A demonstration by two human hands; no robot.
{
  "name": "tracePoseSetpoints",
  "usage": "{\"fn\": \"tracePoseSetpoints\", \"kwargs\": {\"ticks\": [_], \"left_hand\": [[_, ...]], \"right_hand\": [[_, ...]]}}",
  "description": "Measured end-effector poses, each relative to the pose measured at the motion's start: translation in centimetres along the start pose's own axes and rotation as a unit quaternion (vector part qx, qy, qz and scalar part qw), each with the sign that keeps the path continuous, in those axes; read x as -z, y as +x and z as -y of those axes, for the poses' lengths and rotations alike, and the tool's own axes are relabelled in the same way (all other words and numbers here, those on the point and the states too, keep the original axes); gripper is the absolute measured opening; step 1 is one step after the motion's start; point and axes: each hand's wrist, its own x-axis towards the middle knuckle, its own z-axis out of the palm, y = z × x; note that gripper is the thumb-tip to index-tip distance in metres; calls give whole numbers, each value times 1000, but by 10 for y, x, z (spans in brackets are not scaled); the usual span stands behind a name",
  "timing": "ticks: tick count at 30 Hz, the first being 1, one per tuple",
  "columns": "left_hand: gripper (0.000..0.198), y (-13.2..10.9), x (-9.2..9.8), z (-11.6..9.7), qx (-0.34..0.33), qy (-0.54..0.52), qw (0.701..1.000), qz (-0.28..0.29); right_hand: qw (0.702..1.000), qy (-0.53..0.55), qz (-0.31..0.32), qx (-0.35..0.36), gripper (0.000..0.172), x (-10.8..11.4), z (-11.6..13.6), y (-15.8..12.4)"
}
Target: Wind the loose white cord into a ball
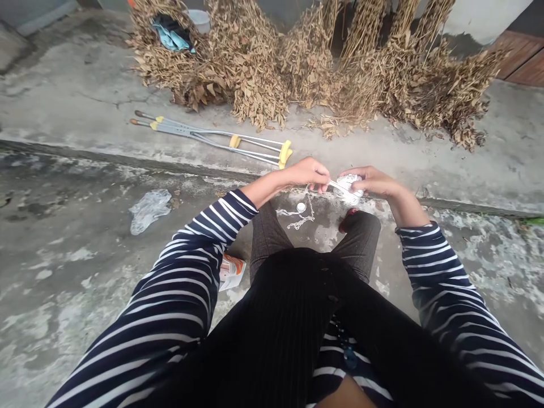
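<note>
Strand pinched left, bundle gripped right

I see the left hand with its fingers closed to a narrow pinch on the white strand, which runs taut across the short gap to the bundle. The right hand opens only as far as the white, rounded bundle needs: thumb on the near face, other fingers around the far side, holding it. From where I sit, the bundle hangs in the air between the knees, in front of the edge of the concrete ledge.

As for writing, an orange-and-white package beside the left leg carries print, but I cannot read it; the striped sleeve partly covers it.

Below the hands I make out a pale, tangled cord and a small white disc on the ground; whether the cord joins the strand, I cannot tell. A crumpled clear bag lies off to the left. Crutches with yellow pads lie along the ledge, and dried plants lean behind them, a blue cloth and a pale tub among the stalks. A black garment blocks much of my lower view.
</note>
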Motion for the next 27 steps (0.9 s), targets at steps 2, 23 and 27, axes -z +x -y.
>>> {"fn": "tracePoseSetpoints", "kwargs": {"ticks": [2,23,27], "left_hand": [[18,1,7,2,7,-15,1000,8],[18,-9,10,53,38,-184,980,-72],[21,-9,0,49,-8,-187,963,-194]], "right_hand": [[999,26,22,9,59,-1,-3,0],[974,183,83,101,117,-22,-8,-19],[973,194,75,97,111,-20,-5,-18]]}}
